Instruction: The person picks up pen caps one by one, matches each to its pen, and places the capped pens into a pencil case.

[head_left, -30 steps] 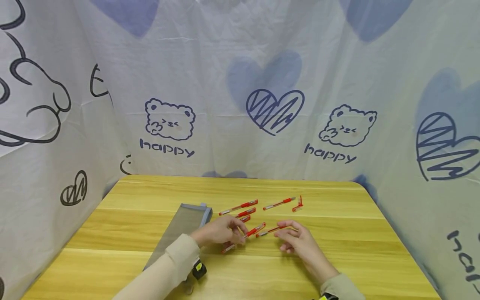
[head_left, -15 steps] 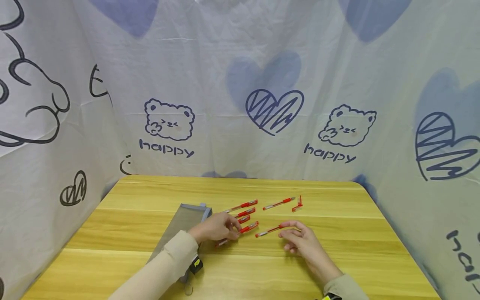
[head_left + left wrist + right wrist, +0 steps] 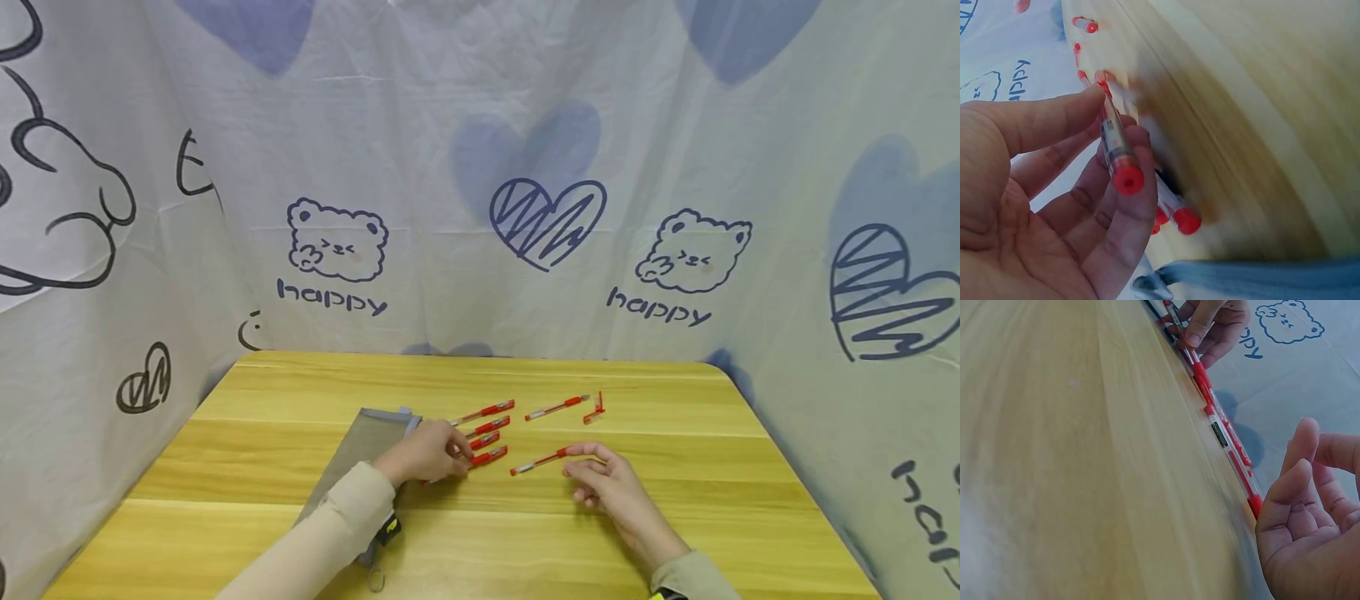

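My left hand [image 3: 423, 454] pinches a red gel pen [image 3: 1119, 150] between thumb and fingers, close over the table. In the head view that pen's red capped end [image 3: 491, 456] sticks out to the right of the fingertips. Just beyond it lie several similar red pens [image 3: 497, 408], roughly parallel, their left ends partly hidden by the hand. My right hand [image 3: 611, 487] has loosely bent fingers with nothing between them. Its fingertips are right by the red grip end of another pen [image 3: 536, 462], which lies on the table between the two hands.
A grey mesh zip pouch [image 3: 352, 454] lies left, partly under the left forearm. Further back are a pen without its cap [image 3: 558, 407] and small red caps [image 3: 594, 415]. The wooden table [image 3: 675, 417] is enclosed by printed cloth walls [image 3: 442, 250].
My left hand has moved slightly left, drawing its pen back alongside the other parallel pens. The right hand has shifted a little right, away from the pen beside it, which stays put.
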Motion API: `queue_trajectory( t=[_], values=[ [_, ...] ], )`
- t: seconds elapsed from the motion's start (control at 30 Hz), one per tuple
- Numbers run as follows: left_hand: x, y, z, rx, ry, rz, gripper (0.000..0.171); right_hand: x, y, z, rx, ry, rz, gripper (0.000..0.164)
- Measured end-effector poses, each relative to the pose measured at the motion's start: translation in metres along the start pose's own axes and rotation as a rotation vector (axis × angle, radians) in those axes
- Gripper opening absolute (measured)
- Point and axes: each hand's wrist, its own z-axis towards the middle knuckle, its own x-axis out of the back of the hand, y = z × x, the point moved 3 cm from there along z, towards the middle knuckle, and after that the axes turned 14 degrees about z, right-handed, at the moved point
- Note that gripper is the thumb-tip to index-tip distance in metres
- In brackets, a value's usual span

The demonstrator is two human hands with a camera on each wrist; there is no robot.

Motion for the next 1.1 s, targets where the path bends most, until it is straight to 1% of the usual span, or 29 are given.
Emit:
queue_trajectory(
  t=[0.1, 0.13, 0.27, 0.4, 0.53, 0.7, 0.97, 1.1],
  values=[
    [0.001, -0.001, -0.001, 0.023, 0.021, 0.042, 0.009, 0.001, 0.002, 0.001, -0.005, 0.009, -0.002, 0.040],
    [0.002, 0.000, -0.001, 0.024, 0.034, 0.069, 0.008, 0.002, 0.002, 0.001, -0.005, 0.012, -0.002, 0.040],
    [0.006, 0.000, -0.003, 0.037, 0.068, 0.126, 0.004, 0.003, 0.001, 0.001, -0.003, 0.013, 0.000, 0.040],
    [0.009, -0.003, -0.004, 0.038, 0.102, 0.150, 0.004, 0.004, 0.000, 0.002, 0.009, 0.012, -0.004, 0.041],
    [0.011, -0.007, -0.005, 0.063, 0.112, 0.167, 0.006, 0.006, -0.001, 0.002, 0.016, 0.014, -0.009, 0.040],
    [0.013, -0.008, -0.007, 0.082, 0.096, 0.163, 0.006, 0.007, -0.001, 0.001, 0.016, 0.016, -0.013, 0.041],
    [0.016, -0.007, -0.009, 0.060, 0.092, 0.129, 0.011, 0.007, -0.001, 0.001, 0.011, 0.021, -0.009, 0.039],
    [0.016, -0.007, -0.008, 0.055, 0.077, 0.088, 0.012, 0.008, -0.001, 0.001, 0.008, 0.034, 0.002, 0.040]
  ],
)
